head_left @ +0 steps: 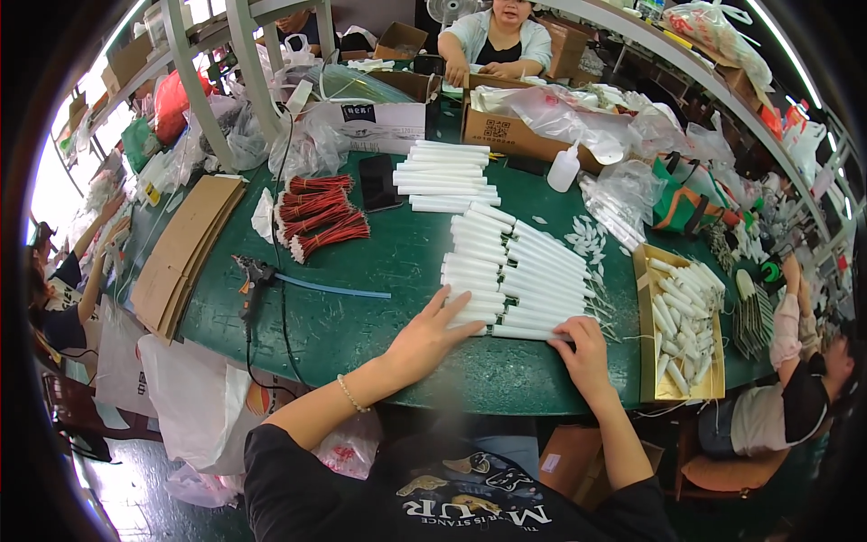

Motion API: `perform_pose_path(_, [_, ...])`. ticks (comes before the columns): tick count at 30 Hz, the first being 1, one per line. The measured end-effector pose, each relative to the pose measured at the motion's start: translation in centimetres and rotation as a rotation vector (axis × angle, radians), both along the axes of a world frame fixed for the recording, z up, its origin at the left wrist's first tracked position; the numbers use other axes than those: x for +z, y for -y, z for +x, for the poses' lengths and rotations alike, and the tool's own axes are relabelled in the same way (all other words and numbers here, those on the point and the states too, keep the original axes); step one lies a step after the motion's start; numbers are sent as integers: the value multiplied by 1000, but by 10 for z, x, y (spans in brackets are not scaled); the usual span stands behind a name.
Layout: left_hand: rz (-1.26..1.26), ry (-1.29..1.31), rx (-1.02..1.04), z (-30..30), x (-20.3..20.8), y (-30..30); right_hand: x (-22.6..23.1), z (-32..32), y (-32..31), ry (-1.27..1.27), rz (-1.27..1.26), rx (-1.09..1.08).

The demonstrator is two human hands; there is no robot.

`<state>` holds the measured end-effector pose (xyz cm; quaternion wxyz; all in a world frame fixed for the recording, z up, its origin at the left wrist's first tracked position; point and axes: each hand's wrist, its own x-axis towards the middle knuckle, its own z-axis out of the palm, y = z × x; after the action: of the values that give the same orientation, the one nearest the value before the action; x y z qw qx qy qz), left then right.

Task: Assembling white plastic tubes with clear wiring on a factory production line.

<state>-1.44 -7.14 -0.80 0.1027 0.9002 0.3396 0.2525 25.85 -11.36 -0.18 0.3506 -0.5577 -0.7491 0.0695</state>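
Observation:
Side by side on the green table lie several slim white tubes (542,271) in two touching columns, with dark fittings where their ends meet. Thin pale wires (601,312) stick out at the right-hand ends. My left hand (429,336) lies with fingers spread over the near ends of the left column. At the near edge of the right column, my right hand (582,352) has thumb and fingers closed at the right end of the nearest white tube (524,332). Its fingertips partly hide that end.
Left of the tubes are a glue gun (257,285) with a blue stick, red wire bundles (316,217), a phone (379,182) and cardboard sheets (185,253). More tubes (447,176), a white bottle (564,169) and open boxes stand behind. A yellow tray (643,352) is at right. Other people sit around.

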Motion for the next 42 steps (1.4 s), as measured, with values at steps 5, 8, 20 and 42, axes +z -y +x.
perform_pose_path(5, [112,-22,24,1,-1,-4,1,-1,-1,44,69,-15])
perform_pose_path(8, [132,-47,34,1,0,-5,0,-3,-1,77,111,-26])
perform_pose_path(20, [102,-19,80,-7,-5,1,-1,-12,1,185,149,10])
perform_pose_path(42, [9,925,418,-54,63,-50,5,-9,5,116,150,-4])
